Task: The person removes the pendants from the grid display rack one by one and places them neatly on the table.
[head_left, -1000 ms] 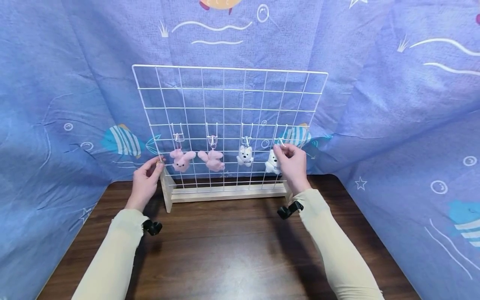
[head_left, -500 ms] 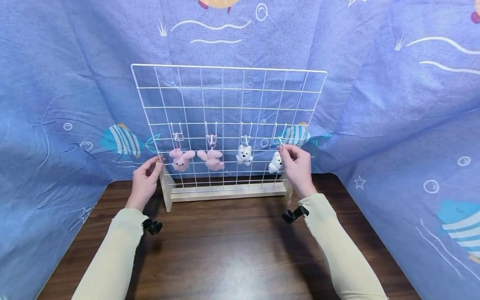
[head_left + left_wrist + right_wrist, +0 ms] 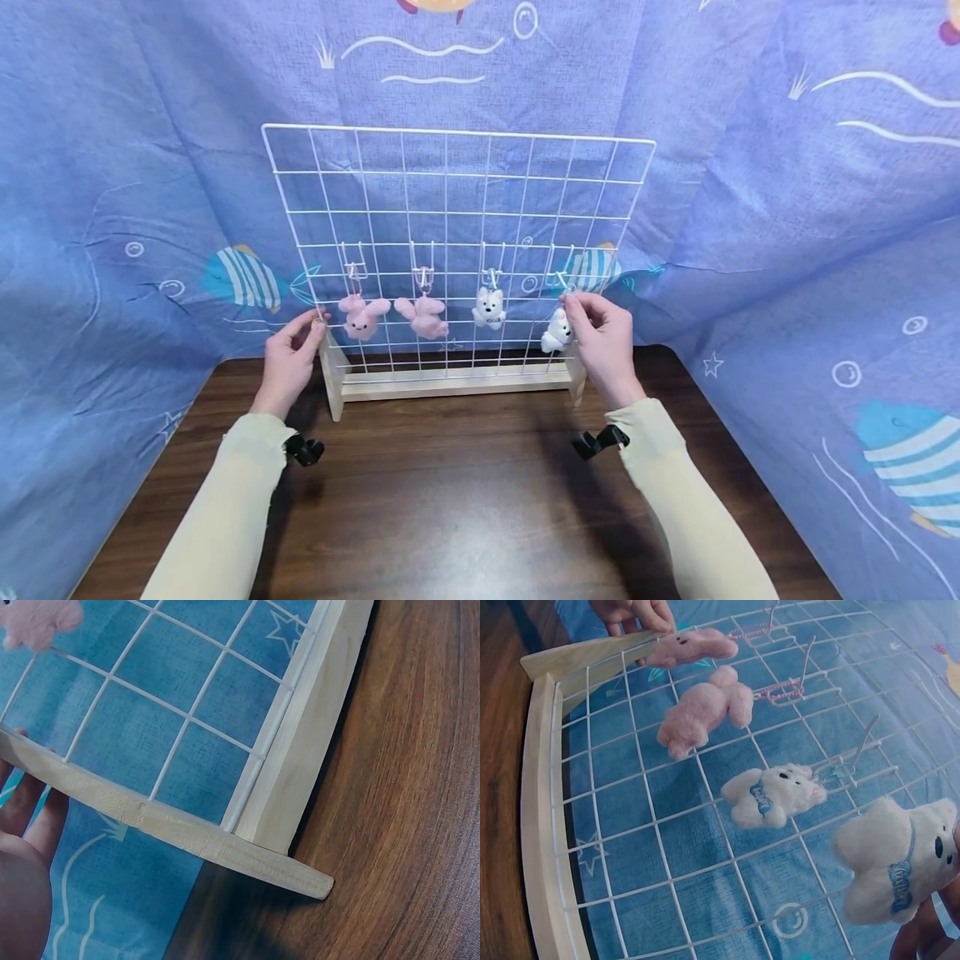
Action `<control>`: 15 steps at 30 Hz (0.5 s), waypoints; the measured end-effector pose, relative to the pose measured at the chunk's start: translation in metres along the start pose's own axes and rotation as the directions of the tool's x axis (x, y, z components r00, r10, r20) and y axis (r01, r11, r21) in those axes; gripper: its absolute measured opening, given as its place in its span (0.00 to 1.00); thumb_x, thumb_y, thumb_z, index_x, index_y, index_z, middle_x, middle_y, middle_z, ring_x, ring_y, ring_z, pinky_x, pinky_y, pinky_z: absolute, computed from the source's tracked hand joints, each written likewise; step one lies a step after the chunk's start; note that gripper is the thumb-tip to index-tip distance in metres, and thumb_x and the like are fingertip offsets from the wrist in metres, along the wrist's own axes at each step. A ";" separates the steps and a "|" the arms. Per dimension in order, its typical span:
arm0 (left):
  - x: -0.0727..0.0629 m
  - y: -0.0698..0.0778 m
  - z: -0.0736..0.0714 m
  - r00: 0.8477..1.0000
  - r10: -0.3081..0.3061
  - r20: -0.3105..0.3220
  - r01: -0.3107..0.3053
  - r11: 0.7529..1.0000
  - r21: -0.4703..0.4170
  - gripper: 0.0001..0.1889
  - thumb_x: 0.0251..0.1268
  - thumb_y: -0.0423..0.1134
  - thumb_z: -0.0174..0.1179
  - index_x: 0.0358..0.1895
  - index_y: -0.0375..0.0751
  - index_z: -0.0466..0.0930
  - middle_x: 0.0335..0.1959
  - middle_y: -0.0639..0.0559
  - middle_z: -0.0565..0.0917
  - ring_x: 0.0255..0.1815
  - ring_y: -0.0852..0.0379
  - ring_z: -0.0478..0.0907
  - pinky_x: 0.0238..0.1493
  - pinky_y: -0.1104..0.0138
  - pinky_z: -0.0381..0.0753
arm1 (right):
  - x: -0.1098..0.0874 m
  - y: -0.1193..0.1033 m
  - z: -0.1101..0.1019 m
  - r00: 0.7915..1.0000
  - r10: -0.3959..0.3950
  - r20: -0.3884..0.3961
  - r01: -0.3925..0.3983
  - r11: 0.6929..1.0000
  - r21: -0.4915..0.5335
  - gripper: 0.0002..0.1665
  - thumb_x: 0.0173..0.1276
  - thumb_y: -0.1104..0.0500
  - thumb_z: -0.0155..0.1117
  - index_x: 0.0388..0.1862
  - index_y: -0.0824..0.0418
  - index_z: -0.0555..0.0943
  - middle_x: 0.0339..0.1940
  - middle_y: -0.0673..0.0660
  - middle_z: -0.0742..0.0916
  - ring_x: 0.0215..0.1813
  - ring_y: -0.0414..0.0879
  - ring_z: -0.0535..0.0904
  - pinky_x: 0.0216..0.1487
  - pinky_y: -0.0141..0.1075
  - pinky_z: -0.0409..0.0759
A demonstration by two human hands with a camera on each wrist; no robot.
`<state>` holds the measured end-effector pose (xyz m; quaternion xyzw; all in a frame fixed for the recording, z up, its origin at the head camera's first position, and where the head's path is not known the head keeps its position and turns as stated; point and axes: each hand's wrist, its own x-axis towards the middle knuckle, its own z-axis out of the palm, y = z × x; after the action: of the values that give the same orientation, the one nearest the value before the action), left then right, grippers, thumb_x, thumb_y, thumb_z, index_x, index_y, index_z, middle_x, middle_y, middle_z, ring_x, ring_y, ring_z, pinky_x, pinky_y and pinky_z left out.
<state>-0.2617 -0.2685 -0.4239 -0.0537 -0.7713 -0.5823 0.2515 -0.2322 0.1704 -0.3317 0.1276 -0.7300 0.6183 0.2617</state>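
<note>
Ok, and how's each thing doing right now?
Left pink toy: hanging, face showing
Right pink toy: hanging, face not showing
Left white toy: hanging, facing front
Right white toy: tilted
Grid: upright
Stand: upright
Left grip: holding stand
Right grip: holding right white toy near top

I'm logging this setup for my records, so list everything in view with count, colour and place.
Wire grid: 1, white, upright in the stand
Wooden stand: 1, pale wood, on the table
Hooks: 4, pale, in a row on the grid
Pink plush toys: 2, pink, hanging from the two leftmost hooks
White plush toys: 2, white, one on the third hook, one at the right hand's fingers
Table: 1, dark brown, under the stand
Cloth backdrop: blue with sea prints, behind and beside the table
Wrist devices: 2, black, one per wrist
Sleeves: 2, cream, on both arms
Left hand: 1, gripping the stand's left end
Right hand: 1, pinching the rightmost toy's top
</note>
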 end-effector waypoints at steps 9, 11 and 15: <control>0.006 -0.023 -0.003 1.000 -0.009 -0.006 0.009 1.000 0.003 0.20 0.81 0.38 0.59 0.68 0.31 0.79 0.63 0.33 0.84 0.50 0.78 0.80 0.52 0.84 0.77 | -0.021 0.008 -0.012 0.994 0.024 0.109 -0.015 0.997 -0.078 0.10 0.77 0.67 0.65 0.43 0.74 0.88 0.40 0.63 0.92 0.33 0.35 0.79 0.31 0.24 0.75; 0.006 -0.024 -0.003 1.000 -0.010 -0.003 0.010 1.000 -0.006 0.21 0.81 0.39 0.59 0.68 0.31 0.79 0.63 0.33 0.84 0.51 0.77 0.80 0.53 0.84 0.77 | -0.026 0.024 -0.016 0.989 0.043 0.141 -0.027 0.993 -0.117 0.09 0.77 0.66 0.65 0.44 0.73 0.89 0.38 0.65 0.91 0.32 0.36 0.77 0.29 0.25 0.74; 0.006 -0.024 -0.003 1.000 -0.002 -0.001 0.002 1.000 -0.005 0.20 0.81 0.37 0.58 0.68 0.30 0.78 0.62 0.32 0.84 0.51 0.77 0.80 0.53 0.84 0.76 | -0.035 0.061 -0.023 0.977 0.069 0.202 -0.031 0.982 -0.186 0.09 0.76 0.64 0.67 0.45 0.69 0.90 0.32 0.64 0.90 0.30 0.35 0.77 0.29 0.26 0.75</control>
<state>-0.2752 -0.2797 -0.4410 -0.0531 -0.7697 -0.5845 0.2511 -0.2286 0.2002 -0.3994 0.1485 -0.8097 0.5388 0.1790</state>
